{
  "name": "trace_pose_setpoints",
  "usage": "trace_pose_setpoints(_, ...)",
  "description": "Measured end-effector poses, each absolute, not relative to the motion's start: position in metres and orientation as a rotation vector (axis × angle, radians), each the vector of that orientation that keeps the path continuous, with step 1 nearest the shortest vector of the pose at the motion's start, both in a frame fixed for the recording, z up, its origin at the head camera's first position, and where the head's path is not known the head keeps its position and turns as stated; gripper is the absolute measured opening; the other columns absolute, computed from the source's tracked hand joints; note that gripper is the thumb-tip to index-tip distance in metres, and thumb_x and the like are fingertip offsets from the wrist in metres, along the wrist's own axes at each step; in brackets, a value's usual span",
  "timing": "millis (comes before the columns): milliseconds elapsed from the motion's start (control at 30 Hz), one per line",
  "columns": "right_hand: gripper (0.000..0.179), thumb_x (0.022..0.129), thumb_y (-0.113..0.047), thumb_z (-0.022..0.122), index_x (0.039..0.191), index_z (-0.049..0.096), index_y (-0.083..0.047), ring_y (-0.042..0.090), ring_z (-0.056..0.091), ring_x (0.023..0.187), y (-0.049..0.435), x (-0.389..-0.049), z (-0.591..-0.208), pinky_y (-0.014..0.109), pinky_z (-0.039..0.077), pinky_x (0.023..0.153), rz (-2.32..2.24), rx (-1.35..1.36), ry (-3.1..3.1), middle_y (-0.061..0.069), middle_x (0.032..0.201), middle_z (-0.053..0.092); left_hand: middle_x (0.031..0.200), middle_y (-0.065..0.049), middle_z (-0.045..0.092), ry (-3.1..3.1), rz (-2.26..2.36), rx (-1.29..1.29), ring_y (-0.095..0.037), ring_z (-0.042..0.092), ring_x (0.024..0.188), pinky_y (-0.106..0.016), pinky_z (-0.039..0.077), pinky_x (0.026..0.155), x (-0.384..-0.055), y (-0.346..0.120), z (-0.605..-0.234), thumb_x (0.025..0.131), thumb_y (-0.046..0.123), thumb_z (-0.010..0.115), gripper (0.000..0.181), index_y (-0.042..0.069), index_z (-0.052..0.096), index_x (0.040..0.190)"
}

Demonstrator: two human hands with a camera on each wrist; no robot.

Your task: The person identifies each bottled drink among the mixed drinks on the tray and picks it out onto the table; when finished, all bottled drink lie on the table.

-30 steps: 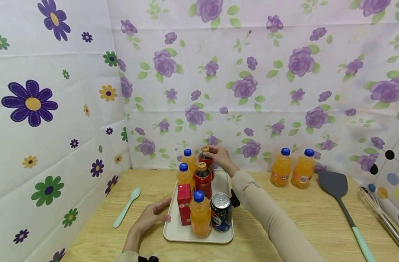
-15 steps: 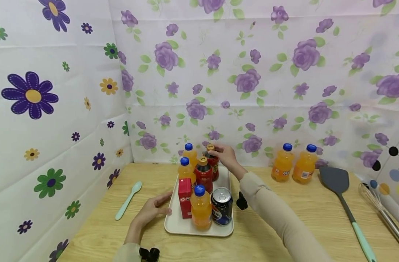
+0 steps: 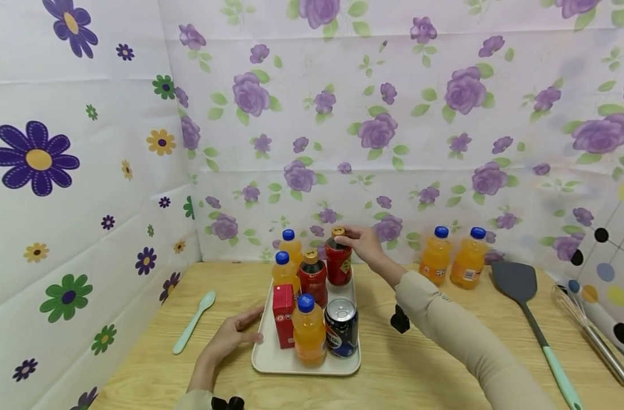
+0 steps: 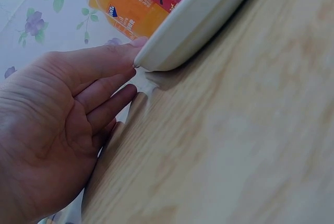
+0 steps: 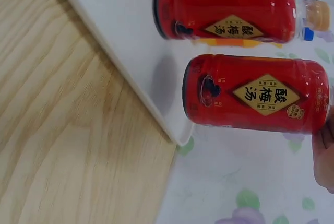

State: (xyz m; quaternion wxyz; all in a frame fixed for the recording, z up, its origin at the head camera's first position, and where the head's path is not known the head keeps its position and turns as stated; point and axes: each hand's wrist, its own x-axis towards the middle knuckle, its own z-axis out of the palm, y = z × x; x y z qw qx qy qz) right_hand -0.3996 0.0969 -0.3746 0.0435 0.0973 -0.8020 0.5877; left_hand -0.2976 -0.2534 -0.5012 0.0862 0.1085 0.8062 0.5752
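In the head view, my right hand (image 3: 365,246) pinches the top of a red-labelled plum drink bottle (image 3: 339,265), upright at the tray's rear right corner. Its base looks slightly off the tray in the right wrist view, where the red label (image 5: 255,93) faces the camera. My left hand (image 3: 231,337) touches the left rim of the cream tray (image 3: 271,364) with relaxed, mostly straight fingers. The tray also carries a second plum drink bottle (image 3: 312,285), several orange soda bottles (image 3: 309,336), a red carton (image 3: 283,316) and a dark blue can (image 3: 341,330).
Two orange soda bottles (image 3: 468,262) stand at the back right. Beside them lie a spatula (image 3: 517,283) and a whisk (image 3: 594,336). A pale green spoon (image 3: 194,323) lies left of the tray. A flowered sheet (image 3: 302,114) hangs behind the wooden table (image 3: 419,353).
My right hand has carried the rear plum drink bottle to the right, away from the orange bottles. The left hand has stayed at the tray's rim. The head view has shifted slightly.
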Motion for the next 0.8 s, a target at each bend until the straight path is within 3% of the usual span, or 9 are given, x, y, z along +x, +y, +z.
trace_pose_setpoints(500, 0.054, 0.092, -0.024, 0.068, 0.139, 0.053, -0.004, 0.035, 0.058, 0.125, 0.16, -0.371, -0.371, 0.047, 0.046, 0.109, 1.695, 0.279, -2.564, 0.02, 0.134, 0.06, 0.153, -0.016, 0.041, 2.393, 1.709, 0.324, -0.037, 0.032, 0.146, -0.053, 0.023, 0.122, -0.296, -0.256, -0.501, 0.08, 0.012, 0.077, 0.072, 0.004, 0.046, 0.145)
trace_pose_setpoints(800, 0.06, 0.093, -0.03, 0.066, 0.144, 0.047, -0.005, 0.033, 0.048, 0.135, 0.2, -0.367, -0.378, 0.048, 0.041, 0.114, 1.665, 0.105, -2.592, 0.021, 0.139, 0.056, 0.153, -0.016, 0.041, 2.388, 1.72, 0.338, -0.037, 0.032, 0.146, -0.053, 0.023, 0.122, -0.295, -0.255, -0.5, 0.081, 0.012, 0.077, 0.071, 0.004, 0.046, 0.145)
